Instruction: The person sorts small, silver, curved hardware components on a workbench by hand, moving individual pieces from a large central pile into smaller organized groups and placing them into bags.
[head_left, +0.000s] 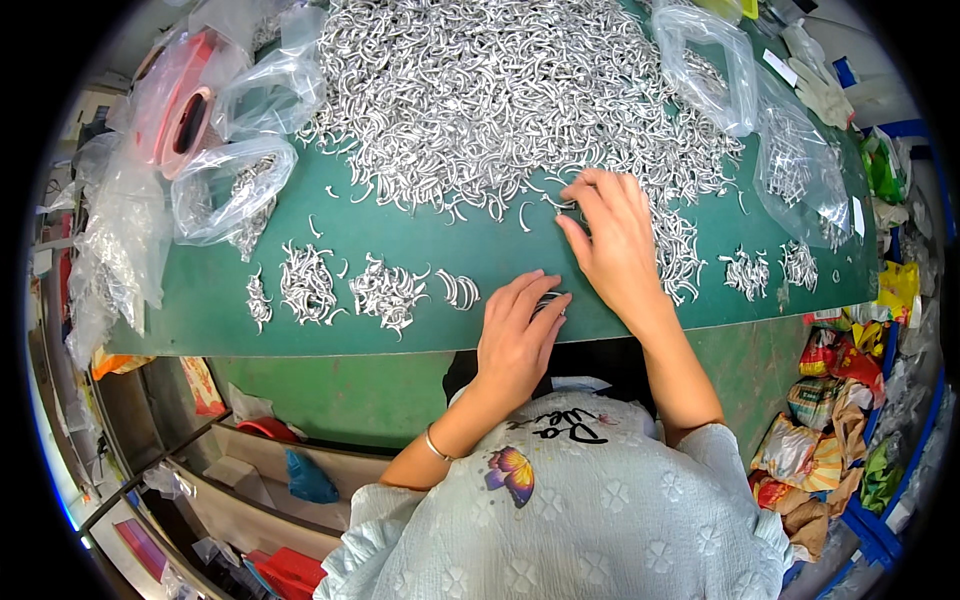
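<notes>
A large heap of small curved silver metal pieces covers the far middle of the green table. At the heap's near edge, my right hand reaches in with its thumb and index finger apart; I see nothing between them. Closer to the table's front edge, my left hand rests with bent fingers around a few curved metal pieces, which its fingers partly hide. Just left of that hand lies a neat row of curved pieces. Loose small piles continue farther left along the front.
Clear plastic bags holding metal pieces flank the heap on both sides. A pink-red object sits among the bags at far left. More small piles lie front right. Colourful packages fill the right side below the table.
</notes>
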